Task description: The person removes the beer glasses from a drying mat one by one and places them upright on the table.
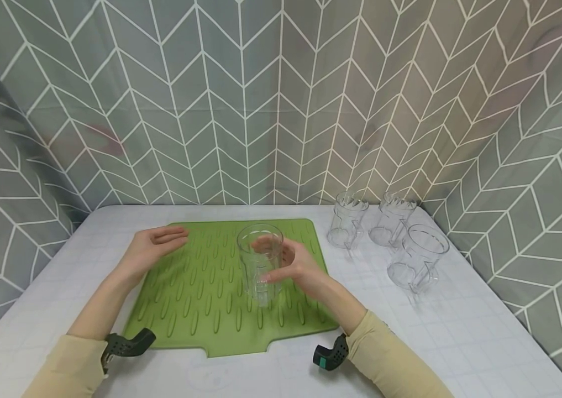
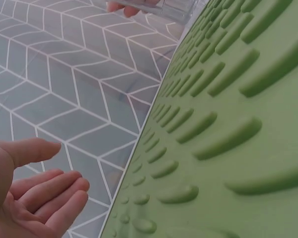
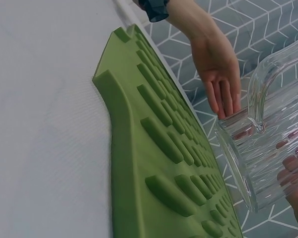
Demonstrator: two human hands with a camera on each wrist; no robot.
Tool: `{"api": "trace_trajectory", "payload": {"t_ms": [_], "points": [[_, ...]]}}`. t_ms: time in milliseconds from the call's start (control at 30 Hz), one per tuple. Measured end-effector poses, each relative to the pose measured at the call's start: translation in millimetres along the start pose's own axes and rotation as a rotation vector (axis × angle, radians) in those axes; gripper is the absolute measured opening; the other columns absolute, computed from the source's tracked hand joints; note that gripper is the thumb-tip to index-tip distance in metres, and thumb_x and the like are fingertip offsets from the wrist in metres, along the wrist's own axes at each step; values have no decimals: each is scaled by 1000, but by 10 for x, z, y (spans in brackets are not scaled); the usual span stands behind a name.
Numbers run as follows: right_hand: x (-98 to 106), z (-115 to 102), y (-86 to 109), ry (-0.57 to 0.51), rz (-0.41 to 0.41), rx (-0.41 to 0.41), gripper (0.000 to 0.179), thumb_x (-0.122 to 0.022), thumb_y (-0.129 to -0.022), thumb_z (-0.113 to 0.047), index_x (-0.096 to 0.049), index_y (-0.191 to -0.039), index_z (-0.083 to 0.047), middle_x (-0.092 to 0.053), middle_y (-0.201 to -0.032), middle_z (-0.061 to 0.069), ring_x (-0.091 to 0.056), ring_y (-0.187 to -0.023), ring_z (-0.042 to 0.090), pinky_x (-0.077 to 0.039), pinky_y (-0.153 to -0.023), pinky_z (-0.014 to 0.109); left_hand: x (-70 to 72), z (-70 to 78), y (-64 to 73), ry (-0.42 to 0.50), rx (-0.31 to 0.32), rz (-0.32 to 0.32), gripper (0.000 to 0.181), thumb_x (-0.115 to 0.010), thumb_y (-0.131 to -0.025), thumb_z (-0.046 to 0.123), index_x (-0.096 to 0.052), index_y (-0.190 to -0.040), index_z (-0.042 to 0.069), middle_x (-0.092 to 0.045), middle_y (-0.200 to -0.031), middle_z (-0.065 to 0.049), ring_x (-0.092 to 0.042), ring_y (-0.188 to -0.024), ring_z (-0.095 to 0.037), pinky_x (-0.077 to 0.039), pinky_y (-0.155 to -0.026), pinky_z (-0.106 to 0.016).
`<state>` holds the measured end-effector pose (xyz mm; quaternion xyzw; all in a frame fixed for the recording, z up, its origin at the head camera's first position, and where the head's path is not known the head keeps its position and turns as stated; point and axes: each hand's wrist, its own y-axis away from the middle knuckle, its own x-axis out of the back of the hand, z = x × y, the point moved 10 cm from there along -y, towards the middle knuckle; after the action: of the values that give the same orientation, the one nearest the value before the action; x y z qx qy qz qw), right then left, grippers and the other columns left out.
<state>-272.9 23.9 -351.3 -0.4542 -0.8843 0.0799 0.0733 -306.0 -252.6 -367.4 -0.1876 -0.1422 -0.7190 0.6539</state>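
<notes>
A clear mug (image 1: 252, 273) stands upright in my right hand (image 1: 300, 262), whose fingers and thumb curl round its side from the right. It is over the middle of a green ridged drying mat (image 1: 236, 345); in the right wrist view the mug (image 3: 273, 129) shows its handle and hangs above the mat (image 3: 121, 163). My left hand (image 1: 153, 246) hovers at the mat's left edge, holding nothing. Its fingers look relaxed and nearly straight in the left wrist view, with the palm of the hand (image 2: 44, 198) showing and the thumb apart.
To the right of the mat, three more clear mugs stand on the white table: one mug (image 1: 346, 224) at the back, another mug (image 1: 391, 222) beside it, and a third mug (image 1: 417, 260) nearer the front. A patterned grey curtain (image 1: 261, 110) hangs behind the table.
</notes>
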Motion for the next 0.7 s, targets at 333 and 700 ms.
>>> {"api": "trace_trajectory", "payload": {"t_ms": [333, 700], "points": [[13, 0, 3, -4, -3, -5, 71, -76, -71, 6, -54, -138, -2, -55, -144, 19, -50, -135, 29, -35, -118, 46, 100, -137, -17, -86, 32, 10, 63, -59, -101, 37, -45, -145, -7, -52, -143, -26, -45, -137, -44, -35, -115, -58], [28, 21, 6, 2, -1, -7, 70, -75, -71, 6, -53, -137, 0, -53, -143, 24, -52, -133, 26, -34, -119, 47, 137, -301, -24, -185, 95, -19, 65, -55, -103, 36, -41, -145, -11, -47, -145, -30, -39, -138, -50, -37, -111, -63]]}}
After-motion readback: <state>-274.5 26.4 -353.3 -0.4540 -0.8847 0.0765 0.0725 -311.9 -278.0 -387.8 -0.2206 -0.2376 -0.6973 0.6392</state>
